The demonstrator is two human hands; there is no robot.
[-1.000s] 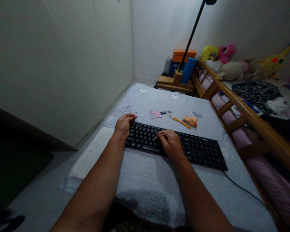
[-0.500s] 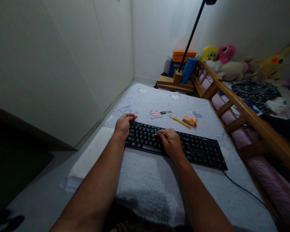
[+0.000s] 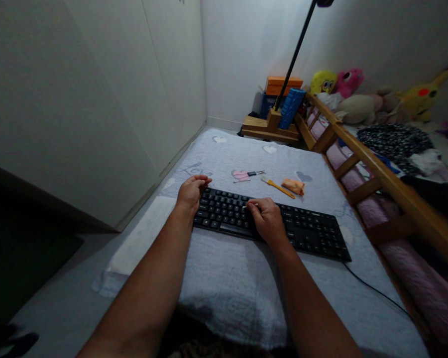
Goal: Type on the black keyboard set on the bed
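A black keyboard [image 3: 306, 228] lies across a grey quilted mat [image 3: 224, 283]. My left hand [image 3: 190, 192] grips the keyboard's left end, its fingers curled over the top corner. My right hand [image 3: 268, 218] rests on the keys near the middle, fingers pinched on a thin pale stick whose tip touches the keys. The stick is too small to name. A black cable [image 3: 377, 293] runs from the keyboard's right end.
Beyond the keyboard lie a small tool with a black grip [image 3: 254, 173], a pink heart patch [image 3: 240, 174], a yellow-handled brush [image 3: 278, 188] and an orange cloth [image 3: 293, 186]. A wooden bed rail [image 3: 373, 169] runs along the right, with plush toys [image 3: 343, 94] behind. White wall at left.
My right hand has slid slightly up and right over the keys with the thin stick. The left hand and keyboard have stayed put.
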